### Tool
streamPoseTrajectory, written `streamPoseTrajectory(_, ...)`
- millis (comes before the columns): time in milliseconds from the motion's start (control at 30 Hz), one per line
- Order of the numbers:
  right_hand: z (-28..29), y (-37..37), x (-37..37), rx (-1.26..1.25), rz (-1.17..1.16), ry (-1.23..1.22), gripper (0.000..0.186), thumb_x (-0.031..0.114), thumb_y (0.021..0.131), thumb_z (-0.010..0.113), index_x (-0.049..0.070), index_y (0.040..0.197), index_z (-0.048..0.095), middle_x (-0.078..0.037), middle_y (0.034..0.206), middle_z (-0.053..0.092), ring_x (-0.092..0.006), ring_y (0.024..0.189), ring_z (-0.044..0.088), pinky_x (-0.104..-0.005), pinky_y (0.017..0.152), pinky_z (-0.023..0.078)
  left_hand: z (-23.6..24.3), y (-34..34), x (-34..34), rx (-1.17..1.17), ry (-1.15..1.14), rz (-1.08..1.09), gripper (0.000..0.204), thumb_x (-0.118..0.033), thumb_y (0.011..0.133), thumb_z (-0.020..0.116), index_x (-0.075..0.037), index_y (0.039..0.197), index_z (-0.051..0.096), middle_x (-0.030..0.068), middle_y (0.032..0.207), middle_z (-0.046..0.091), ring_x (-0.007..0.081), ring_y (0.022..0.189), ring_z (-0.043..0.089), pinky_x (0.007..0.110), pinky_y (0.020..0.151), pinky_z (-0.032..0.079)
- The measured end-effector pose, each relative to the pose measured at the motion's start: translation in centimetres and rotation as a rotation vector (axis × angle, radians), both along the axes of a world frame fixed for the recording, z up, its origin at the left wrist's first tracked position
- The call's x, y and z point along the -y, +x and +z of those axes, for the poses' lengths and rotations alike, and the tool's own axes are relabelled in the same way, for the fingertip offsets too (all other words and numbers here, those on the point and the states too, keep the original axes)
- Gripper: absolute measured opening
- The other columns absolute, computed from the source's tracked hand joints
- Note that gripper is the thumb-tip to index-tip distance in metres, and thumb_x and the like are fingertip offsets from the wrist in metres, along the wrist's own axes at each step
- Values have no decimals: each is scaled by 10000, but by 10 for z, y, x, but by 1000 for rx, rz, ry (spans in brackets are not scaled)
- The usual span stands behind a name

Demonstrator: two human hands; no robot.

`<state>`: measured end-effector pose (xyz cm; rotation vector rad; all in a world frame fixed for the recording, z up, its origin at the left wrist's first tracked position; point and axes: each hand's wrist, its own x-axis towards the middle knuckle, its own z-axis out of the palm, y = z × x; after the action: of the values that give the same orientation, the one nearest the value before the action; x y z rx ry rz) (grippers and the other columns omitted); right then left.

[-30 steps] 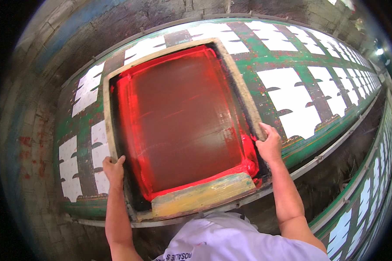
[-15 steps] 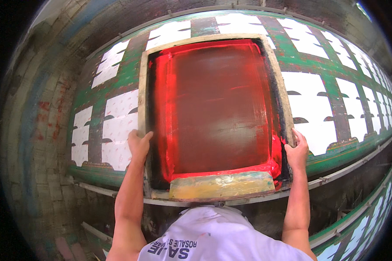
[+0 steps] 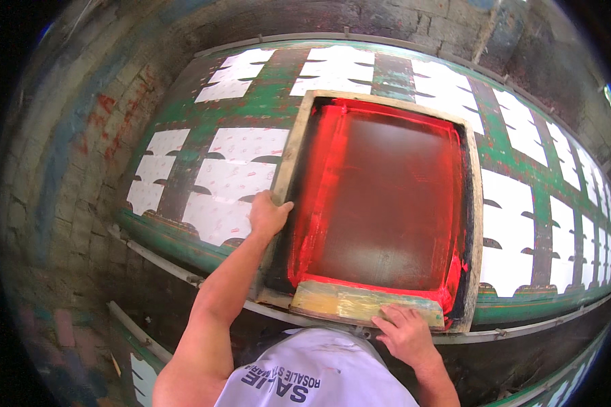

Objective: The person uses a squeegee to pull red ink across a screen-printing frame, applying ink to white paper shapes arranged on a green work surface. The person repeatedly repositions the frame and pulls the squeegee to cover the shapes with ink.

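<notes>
— Frame position, head view?
— Wooden screen frame point(image 3: 288, 159) lies flat on the long green table point(image 3: 265, 102), red ink over its mesh point(image 3: 387, 197).
— Hands?
— Left hand point(image 3: 267, 216) grips the frame's left rail, fingers curled over its edge. Right hand point(image 3: 404, 332) rests fingers closed on the squeegee point(image 3: 360, 303) at the frame's near end.
— Surroundings?
— White sheets point(image 3: 234, 166) flank the frame; brick wall point(image 3: 68, 156) beyond. Nothing blocks either hand.
</notes>
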<state>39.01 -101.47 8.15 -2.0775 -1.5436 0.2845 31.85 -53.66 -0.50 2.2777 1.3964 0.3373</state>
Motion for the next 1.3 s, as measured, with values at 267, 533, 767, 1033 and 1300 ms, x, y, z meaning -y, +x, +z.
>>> streamPoseTrajectory(267, -2, -20, -73, 238, -105, -68, 436, -11, 804, 717, 72, 1221, 813, -118, 1120, 793, -347, 1063, 767, -490, 931, 604, -7, -7, 0, 155, 29, -65, 653, -392, 898, 902, 43, 1341, 703, 270, 1315, 695, 456, 1268, 669, 549, 1095, 560)
streamPoseTrajectory(533, 17, -14, -90, 183, -130, -412, 461, -16, 828, 698, 136, 1236, 851, -161, 1109, 820, -388, 999, 795, -534, 905, 644, -17, -7, -2, 317, 136, -174, 714, -386, 956, 831, 84, 1457, 635, 302, 1319, 683, 491, 1275, 641, 566, 1136, 521)
streamPoseTrajectory(767, -9, -58, -78, 242, -232, -175, 555, -69, 772, 693, 120, 1275, 831, -105, 1175, 823, -336, 1096, 783, -502, 935, 613, -23, -8, -5, 336, 145, -200, 720, -379, 957, 847, 75, 1473, 632, 301, 1313, 668, 496, 1260, 643, 579, 1111, 526)
streamPoseTrajectory(1033, -38, -16, -94, 422, -215, -59, 501, 4, 797, 733, 130, 1274, 823, -97, 1180, 783, -316, 1054, 781, -461, 872, 601, -14, -9, -3, 310, 107, -213, 712, -366, 974, 839, 86, 1480, 621, 292, 1333, 652, 494, 1280, 620, 582, 1111, 514)
streamPoseTrajectory(1300, -64, 116, -167, 495, -181, 14, 427, 25, 842, 718, 141, 1243, 810, -105, 1116, 768, -330, 1033, 766, -478, 914, 608, -15, -8, -1, 285, 104, -227, 706, -327, 1017, 813, 88, 1536, 575, 299, 1383, 642, 497, 1327, 596, 564, 1148, 492)
